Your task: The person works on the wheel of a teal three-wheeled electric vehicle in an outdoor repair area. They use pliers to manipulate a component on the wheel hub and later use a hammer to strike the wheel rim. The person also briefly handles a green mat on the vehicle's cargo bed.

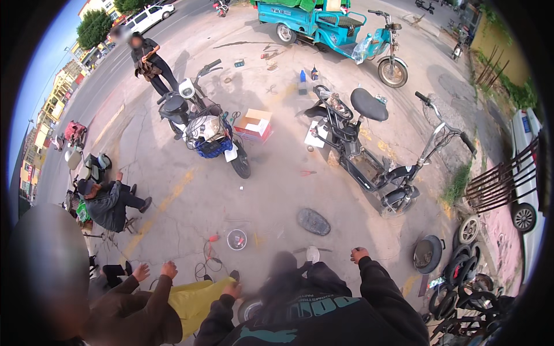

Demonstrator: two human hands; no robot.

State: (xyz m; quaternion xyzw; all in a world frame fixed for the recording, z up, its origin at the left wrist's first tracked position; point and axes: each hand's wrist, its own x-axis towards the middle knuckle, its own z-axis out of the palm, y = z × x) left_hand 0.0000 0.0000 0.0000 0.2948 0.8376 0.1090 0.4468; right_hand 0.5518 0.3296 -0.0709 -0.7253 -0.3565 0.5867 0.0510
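Neither of my hands shows in the head view. Right below me a person in a black jacket (311,314) bends forward, seen from behind. That person's left hand (232,289) rests on a yellow scooter body (196,300). Their right hand (359,254) is closed and raised beside a small round mirror (312,254). To the left, a person in a brown jacket (130,311) holds both hands (154,270) out over the same yellow scooter.
A dark electric bicycle (369,164) stands ahead on the right and a loaded black scooter (208,130) ahead on the left. On the concrete lie a cardboard box (254,124), a round bowl (236,239) and a black oval cover (313,221). Tyres and wheels (461,277) are piled at the right. Another person crouches at the left (109,202).
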